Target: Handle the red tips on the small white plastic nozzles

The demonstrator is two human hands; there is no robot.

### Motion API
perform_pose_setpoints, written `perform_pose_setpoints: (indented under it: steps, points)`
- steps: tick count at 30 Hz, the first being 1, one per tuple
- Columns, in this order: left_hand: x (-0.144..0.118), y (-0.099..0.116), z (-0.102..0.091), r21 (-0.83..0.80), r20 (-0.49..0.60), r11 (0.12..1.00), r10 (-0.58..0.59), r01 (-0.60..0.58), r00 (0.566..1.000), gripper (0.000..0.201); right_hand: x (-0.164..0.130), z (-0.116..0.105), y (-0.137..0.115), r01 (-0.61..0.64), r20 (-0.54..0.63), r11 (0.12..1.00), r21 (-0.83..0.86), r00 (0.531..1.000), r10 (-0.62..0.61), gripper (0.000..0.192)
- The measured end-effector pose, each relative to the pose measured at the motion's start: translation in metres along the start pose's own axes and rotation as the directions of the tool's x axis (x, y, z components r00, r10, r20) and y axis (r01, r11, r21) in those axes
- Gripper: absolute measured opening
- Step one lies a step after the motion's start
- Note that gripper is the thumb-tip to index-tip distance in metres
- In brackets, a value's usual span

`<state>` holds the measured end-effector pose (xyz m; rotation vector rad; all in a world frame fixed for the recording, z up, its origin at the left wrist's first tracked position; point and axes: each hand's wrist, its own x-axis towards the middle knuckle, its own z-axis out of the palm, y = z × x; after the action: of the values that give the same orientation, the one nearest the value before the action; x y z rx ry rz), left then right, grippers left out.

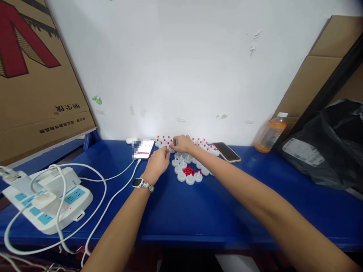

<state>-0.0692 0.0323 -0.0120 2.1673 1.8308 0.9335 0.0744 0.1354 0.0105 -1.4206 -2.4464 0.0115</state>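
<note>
Both my arms reach far across a blue table (198, 211) toward the white wall. My left hand (157, 161), with a watch on its wrist, has its fingers pinched near a small white cap. My right hand (183, 144) is curled over a row of white caps with red tips (204, 145) by the wall. A cluster of plain white round caps (190, 174) lies just in front of the hands, around a small pile of red pieces (188, 170). What each fingertip holds is too small to tell.
A phone on a white cable (144, 148) lies left of the hands, another phone (227, 152) to the right. A white power strip (48, 200) with plugs sits front left. An orange drink bottle (270, 133), a black bag (329, 151) and cardboard boxes stand at the sides.
</note>
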Motion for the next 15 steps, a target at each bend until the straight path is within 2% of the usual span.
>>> perform_pose_setpoints:
  steps: [4,9,12,15]
  points:
    - [0.000,0.000,0.001,-0.022,-0.004,1.000,0.005,-0.005,1.000,0.018,-0.005,-0.001,0.004,0.006,0.011,1.000,0.007,1.000,-0.006,0.016]
    - [0.001,0.005,0.001,-0.023,-0.011,0.999,0.029,-0.029,1.000,0.019,-0.010,-0.007,0.012,-0.056,-0.031,0.997,0.050,0.998,0.058,0.024]
    - [0.002,0.005,0.002,0.014,0.005,1.000,0.007,-0.007,1.000,0.019,-0.007,-0.004,0.011,-0.070,-0.010,0.997,0.018,0.997,0.070,0.031]
    - [0.003,0.001,0.003,0.033,0.036,0.999,-0.018,0.016,0.999,0.019,-0.003,0.001,0.005,-0.042,0.013,0.999,-0.014,0.999,0.042,0.024]
